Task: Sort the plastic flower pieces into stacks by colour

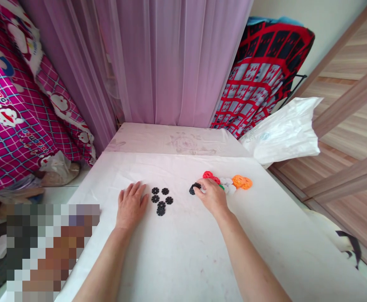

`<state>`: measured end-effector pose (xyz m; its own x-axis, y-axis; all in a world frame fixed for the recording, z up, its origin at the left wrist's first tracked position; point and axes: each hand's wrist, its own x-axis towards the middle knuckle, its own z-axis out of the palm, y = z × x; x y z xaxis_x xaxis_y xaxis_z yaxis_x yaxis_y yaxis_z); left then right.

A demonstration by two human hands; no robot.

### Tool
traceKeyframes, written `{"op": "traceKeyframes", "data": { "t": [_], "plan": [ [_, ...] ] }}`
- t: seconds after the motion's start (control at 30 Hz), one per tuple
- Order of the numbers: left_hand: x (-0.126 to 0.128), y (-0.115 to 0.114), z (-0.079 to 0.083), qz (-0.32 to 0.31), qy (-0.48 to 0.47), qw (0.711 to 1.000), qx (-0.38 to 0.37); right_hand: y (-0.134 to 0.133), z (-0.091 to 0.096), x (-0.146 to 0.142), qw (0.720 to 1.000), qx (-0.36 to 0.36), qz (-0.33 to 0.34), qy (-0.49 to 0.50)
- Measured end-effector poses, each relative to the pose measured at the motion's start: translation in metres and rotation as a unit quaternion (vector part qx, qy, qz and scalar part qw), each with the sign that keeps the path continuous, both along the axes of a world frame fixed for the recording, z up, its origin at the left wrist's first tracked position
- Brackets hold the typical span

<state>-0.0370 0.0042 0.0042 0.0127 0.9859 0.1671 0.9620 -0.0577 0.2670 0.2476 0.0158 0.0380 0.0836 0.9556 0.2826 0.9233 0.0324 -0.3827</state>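
Where the scene begins at left, a magenta checked fabric [16, 100] hangs beside a lilac curtain [177, 63] spanning the far side. Your left hand [131, 205] rests palm down on the white-covered table [177, 260], released, fingers slightly spread. Just right of its thumb lie at least 6 black notched discs [155, 199]; the 2 nearest you overlap. Further right, your right hand [213, 196] grasps black pieces [192, 190] between thumb and fingers; their count cannot be told, nor whether they touch the table. Just beyond and right of that hand sit red pieces [207, 174], partly hidden, then green [222, 187], white [231, 188] and orange pieces [242, 182]. You have a white plastic bag [284, 130] at the table's far right edge.
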Motion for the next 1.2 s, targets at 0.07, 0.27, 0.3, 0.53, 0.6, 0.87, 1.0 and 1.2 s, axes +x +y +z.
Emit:
{"op": "traceKeyframes", "data": {
  "t": [0.07,0.27,0.3,0.53,0.6,0.87,1.0,1.2],
  "plan": [
    [0.000,0.000,0.000,-0.001,-0.001,1.000,0.003,0.000,0.000,0.000,1.000,-0.009,0.000,-0.004],
    [0.000,0.001,-0.002,0.003,-0.011,1.000,0.015,-0.013,-0.009,0.006,0.999,-0.032,-0.009,0.016],
    [0.000,0.001,-0.002,0.003,-0.012,1.000,0.017,-0.016,-0.011,0.007,0.999,-0.038,-0.021,0.008],
    [0.000,0.000,-0.001,0.002,-0.006,1.000,0.004,-0.025,-0.003,-0.002,0.988,-0.105,-0.070,-0.091],
    [-0.001,0.000,-0.002,0.002,-0.005,1.000,0.005,-0.025,0.001,-0.005,0.986,-0.113,-0.063,-0.105],
    [-0.001,0.001,-0.003,0.002,-0.003,1.000,0.004,-0.023,0.003,-0.011,0.984,-0.113,-0.056,-0.129],
    [-0.001,0.000,-0.003,0.004,-0.007,1.000,0.007,-0.022,0.005,-0.013,0.980,-0.131,-0.049,-0.141],
    [-0.001,0.000,-0.005,0.005,-0.009,1.000,0.018,-0.022,0.007,-0.014,0.978,-0.141,-0.054,-0.144]
  ]
}}
